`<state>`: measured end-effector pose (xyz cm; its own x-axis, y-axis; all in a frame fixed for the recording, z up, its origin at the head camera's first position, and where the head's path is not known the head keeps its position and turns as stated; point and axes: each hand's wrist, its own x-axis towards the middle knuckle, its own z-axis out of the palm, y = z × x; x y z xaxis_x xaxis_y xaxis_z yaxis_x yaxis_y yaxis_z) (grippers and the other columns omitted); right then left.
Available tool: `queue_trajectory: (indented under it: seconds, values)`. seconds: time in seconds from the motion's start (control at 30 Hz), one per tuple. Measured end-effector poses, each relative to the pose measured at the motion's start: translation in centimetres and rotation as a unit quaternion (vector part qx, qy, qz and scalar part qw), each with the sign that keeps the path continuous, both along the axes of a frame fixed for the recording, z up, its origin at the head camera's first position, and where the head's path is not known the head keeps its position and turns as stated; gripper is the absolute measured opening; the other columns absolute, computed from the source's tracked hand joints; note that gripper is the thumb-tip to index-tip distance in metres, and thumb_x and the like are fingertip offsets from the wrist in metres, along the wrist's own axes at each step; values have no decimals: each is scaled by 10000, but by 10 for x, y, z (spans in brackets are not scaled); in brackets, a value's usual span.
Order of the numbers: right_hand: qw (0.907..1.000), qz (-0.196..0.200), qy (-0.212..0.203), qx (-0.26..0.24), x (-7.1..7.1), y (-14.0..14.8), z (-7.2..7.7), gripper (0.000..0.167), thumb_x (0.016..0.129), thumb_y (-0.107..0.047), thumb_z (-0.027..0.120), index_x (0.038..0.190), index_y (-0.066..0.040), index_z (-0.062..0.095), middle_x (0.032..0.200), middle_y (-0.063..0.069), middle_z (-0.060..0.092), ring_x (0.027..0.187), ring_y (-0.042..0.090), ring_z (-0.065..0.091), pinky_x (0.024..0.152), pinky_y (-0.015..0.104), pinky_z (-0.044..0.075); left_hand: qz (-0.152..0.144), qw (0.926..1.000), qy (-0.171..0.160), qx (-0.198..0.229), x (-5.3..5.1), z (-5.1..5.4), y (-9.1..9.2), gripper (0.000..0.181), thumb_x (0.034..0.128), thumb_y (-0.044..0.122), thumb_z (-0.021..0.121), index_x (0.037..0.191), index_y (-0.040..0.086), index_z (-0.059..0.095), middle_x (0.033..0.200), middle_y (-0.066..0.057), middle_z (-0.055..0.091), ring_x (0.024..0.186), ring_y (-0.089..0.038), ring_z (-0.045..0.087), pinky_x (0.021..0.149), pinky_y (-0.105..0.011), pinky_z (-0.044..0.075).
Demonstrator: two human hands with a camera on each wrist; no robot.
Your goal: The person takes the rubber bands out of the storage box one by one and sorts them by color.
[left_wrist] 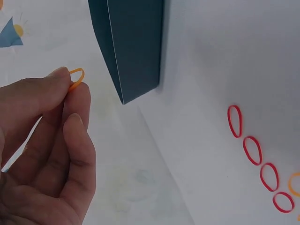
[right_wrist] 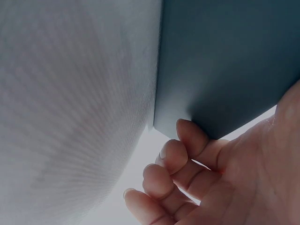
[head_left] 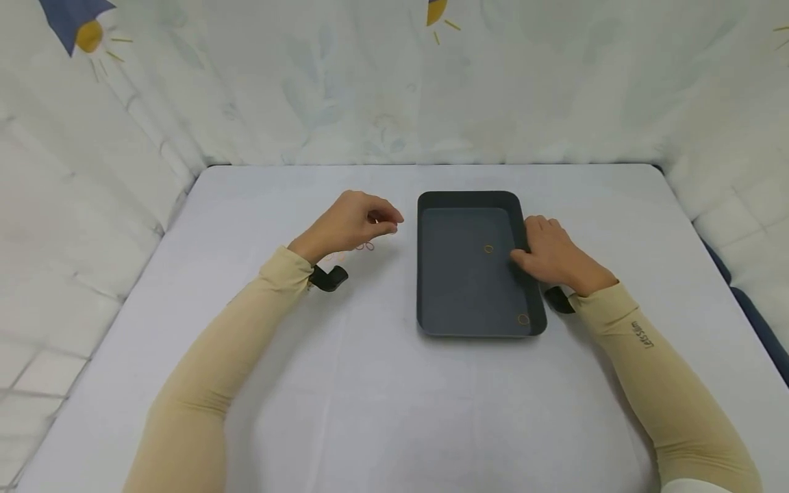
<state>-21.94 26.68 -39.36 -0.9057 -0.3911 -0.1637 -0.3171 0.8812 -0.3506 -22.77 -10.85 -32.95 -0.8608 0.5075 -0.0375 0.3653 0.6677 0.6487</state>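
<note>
My left hand [head_left: 353,222] is raised just left of the dark grey tray [head_left: 468,294]. Between thumb and index finger it pinches an orange rubber band [left_wrist: 82,76], whose loop sticks out past the fingertips in the left wrist view. My right hand [head_left: 550,255] grips the tray's right side, thumb over the rim and fingers against the outer wall. Inside the tray lie two orange bands, one near the middle [head_left: 488,249] and another by the lower right corner [head_left: 523,319].
Several red rubber bands [left_wrist: 241,122] lie in a row on the white tabletop, with orange ones [left_wrist: 291,183] beside them, partly cut off by the frame. In the head view my left wrist hides part of these. A patterned curtain [head_left: 370,89] hangs behind the table's far edge.
</note>
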Motion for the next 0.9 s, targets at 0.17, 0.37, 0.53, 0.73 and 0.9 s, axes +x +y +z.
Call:
queue_trajectory:
  seconds: [0.17,0.37,0.53,0.73,0.9]
  values:
    - [10000,-7,-64,49,0,1,1,542,1010,-277,501,1296,175,415,1252,353,492,1091,488,423,943,608,373,142,9999,-26,-13,3,-3,-15,189,962,165,741,1143,139,788,1116,-15,797,958,-173,746,881,-330,578]
    - [10000,12,-16,60,0,0,0,499,1006,-272,508,1250,158,440,1204,334,504,1042,461,425,910,583,375,425,9987,-290,63,6,-8,-36,206,952,174,753,1148,130,797,1143,-13,796,981,-169,758,855,-299,579]
    - [10000,38,-11,66,1,1,1,477,1010,-272,516,1221,150,447,1149,311,501,1010,441,421,891,565,374,583,9970,-494,136,5,-16,-49,199,947,174,760,1136,130,803,1114,-14,804,982,-193,770,821,-255,572]
    - [10000,13,-81,23,0,1,-1,510,1014,-268,512,1268,167,429,1190,328,493,1042,460,423,910,589,374,621,9947,-793,190,3,-26,-60,201,939,154,767,1129,97,799,1045,-77,814,928,-261,773,765,-288,583]
    - [10000,10,-38,12,-1,1,-1,451,1007,-253,510,1212,143,447,1145,304,497,1013,442,429,884,564,373,672,9952,-706,18,3,-34,-67,163,928,167,778,1084,144,822,1043,-31,817,945,-198,760,779,-225,540]
